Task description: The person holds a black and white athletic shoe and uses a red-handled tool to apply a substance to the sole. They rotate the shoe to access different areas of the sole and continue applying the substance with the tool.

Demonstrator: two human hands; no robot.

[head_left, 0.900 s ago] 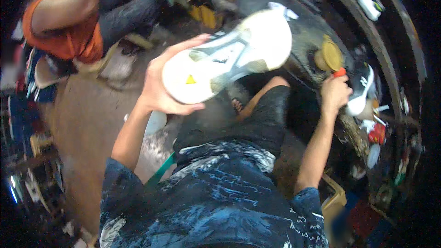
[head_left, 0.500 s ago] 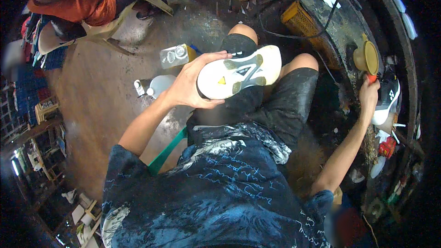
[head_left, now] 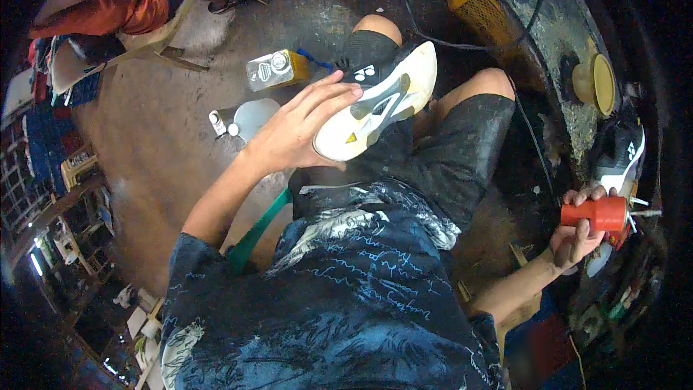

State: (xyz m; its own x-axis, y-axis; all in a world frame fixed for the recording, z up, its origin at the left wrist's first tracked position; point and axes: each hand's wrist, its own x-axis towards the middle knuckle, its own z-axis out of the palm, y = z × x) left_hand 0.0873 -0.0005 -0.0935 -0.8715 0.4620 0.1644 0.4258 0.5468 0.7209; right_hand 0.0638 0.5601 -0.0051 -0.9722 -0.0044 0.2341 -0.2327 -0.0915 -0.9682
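Observation:
My left hand (head_left: 299, 126) grips a black-and-white sports shoe (head_left: 382, 108) over my lap. Its pale sole, with grey and yellow parts, faces up toward me, and the toe points away to the right. At the far right, my right hand (head_left: 574, 245) has its fingers round a red, stepped, cylindrical object (head_left: 595, 217). A thin rod shows at that object's right end; I cannot make out its kind. Just beyond it stands another black-and-white shoe (head_left: 619, 155) on the cluttered bench (head_left: 570, 14).
A yellow cup-like container (head_left: 595, 85) sits on the bench. On the floor to the left are a yellow can (head_left: 278, 68) and a whitish round container (head_left: 254, 119). Yellow crates (head_left: 480, 7) and a dark cable (head_left: 491, 48) lie ahead; a person in orange (head_left: 108, 7) is at far left.
My right hand has moved from beside the yellow container back toward me and now shows the red object in its grip. The shoe in my left hand has tilted, its toe swinging away.

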